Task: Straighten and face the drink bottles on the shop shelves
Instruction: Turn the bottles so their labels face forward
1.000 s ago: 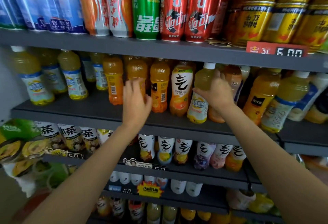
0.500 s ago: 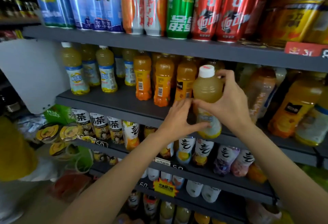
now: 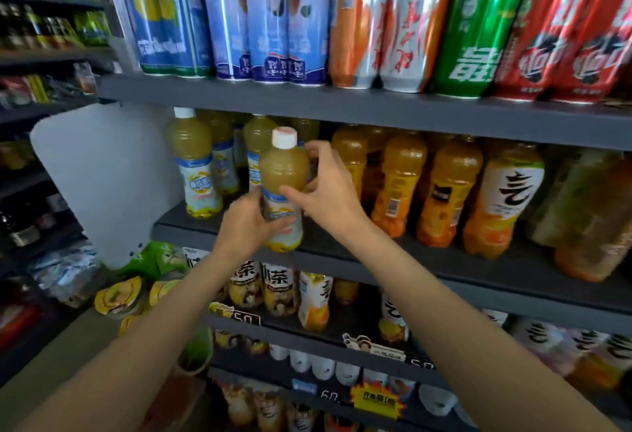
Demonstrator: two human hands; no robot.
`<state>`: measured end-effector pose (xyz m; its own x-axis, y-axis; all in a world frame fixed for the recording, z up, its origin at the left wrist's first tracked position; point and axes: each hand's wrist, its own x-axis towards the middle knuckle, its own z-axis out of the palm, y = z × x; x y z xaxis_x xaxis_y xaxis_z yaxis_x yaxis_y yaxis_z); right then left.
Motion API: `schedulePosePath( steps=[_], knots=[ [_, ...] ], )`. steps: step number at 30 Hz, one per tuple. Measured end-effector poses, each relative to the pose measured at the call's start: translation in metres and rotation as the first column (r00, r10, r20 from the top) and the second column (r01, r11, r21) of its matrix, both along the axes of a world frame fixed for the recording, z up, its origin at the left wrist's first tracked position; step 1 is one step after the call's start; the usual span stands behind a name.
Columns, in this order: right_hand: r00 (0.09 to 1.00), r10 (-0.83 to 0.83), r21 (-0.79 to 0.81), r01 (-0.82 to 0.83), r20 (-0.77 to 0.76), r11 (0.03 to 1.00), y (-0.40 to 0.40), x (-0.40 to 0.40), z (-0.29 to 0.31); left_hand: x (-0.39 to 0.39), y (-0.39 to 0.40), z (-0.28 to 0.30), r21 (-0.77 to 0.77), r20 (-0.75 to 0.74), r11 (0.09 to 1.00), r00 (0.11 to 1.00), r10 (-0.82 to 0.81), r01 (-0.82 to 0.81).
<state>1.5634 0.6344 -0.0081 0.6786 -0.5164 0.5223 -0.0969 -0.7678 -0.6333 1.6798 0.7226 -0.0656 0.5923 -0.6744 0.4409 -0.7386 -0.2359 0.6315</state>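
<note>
Nearest to us, both our bare forearms reach up toward the dark grey middle shelf (image 3: 444,260). Our left hand (image 3: 246,226) curls its fingers around the lower, labelled half of a pale yellow plastic juice bottle with a white screw cap (image 3: 284,171), gripping it from the left. Our right hand (image 3: 325,192) pinches the same bottle from the right, thumb across the front at the top of the label and fingers hooked behind its shoulder. The bottle stands upright at the front edge of that shelf, though we cannot tell whether its base touches the board.

Just behind and to the left of the held bottle stand matching pale yellow bottles with blue-and-white labels (image 3: 195,164), upright and close together. To its right, further along the same shelf, we see a row of orange plastic juice bottles (image 3: 396,185), one showing a barcode, then a white-labelled bottle with a bold black character (image 3: 509,192).

Above the held bottle, on the upper shelf, stand tall blue-and-white cans (image 3: 266,17), orange-and-silver cans (image 3: 386,31), a green can (image 3: 475,38) and red cans (image 3: 564,41).
</note>
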Motion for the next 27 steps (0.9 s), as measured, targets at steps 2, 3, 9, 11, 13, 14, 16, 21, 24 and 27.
schedulePosePath(
  steps=[2,3,9,11,13,14,16,21,24,27],
  knots=[
    [0.999,-0.050,0.028,0.051,-0.014,0.998,-0.008,0.010,-0.005,0.026,-0.005,0.000,-0.021,-0.038,0.999,0.999,0.035,-0.036],
    [0.996,-0.084,0.033,0.085,-0.028,0.996,-0.013,0.010,-0.008,0.036,-0.011,-0.001,-0.026,-0.066,0.999,0.997,0.045,-0.047],
    [0.963,-0.262,0.042,0.265,-0.068,0.963,-0.038,-0.009,-0.024,0.064,-0.054,-0.003,0.071,-0.084,0.996,0.994,0.068,-0.062],
    [0.961,-0.269,0.066,0.273,-0.065,0.960,-0.041,-0.017,-0.024,0.063,-0.059,-0.005,0.041,-0.111,0.996,0.990,0.086,-0.082],
    [0.960,-0.274,0.084,0.278,-0.050,0.957,-0.045,-0.027,-0.025,0.058,-0.061,-0.010,-0.026,-0.149,0.995,0.985,0.091,-0.096],
    [0.957,-0.287,0.088,0.289,-0.037,0.953,-0.048,-0.034,-0.025,0.052,-0.060,-0.012,-0.061,-0.145,0.988,0.980,0.133,-0.143],
    [0.941,-0.338,0.079,0.338,-0.012,0.938,-0.054,-0.051,-0.025,0.031,-0.058,-0.016,-0.196,-0.104,0.943,0.962,0.254,-0.271],
    [0.895,-0.444,0.144,0.434,0.047,0.889,-0.073,-0.117,-0.031,-0.059,-0.076,-0.005,-0.511,0.087,0.858,0.996,-0.014,0.057],
    [0.849,-0.524,0.163,0.508,0.067,0.846,-0.088,-0.165,-0.033,-0.115,-0.102,0.004,-0.438,0.285,0.843,0.937,-0.200,0.313],
    [0.804,-0.589,0.190,0.568,0.081,0.801,-0.106,-0.215,-0.035,-0.170,-0.131,0.006,-0.363,0.341,0.811,0.875,-0.343,0.459]
  ],
)
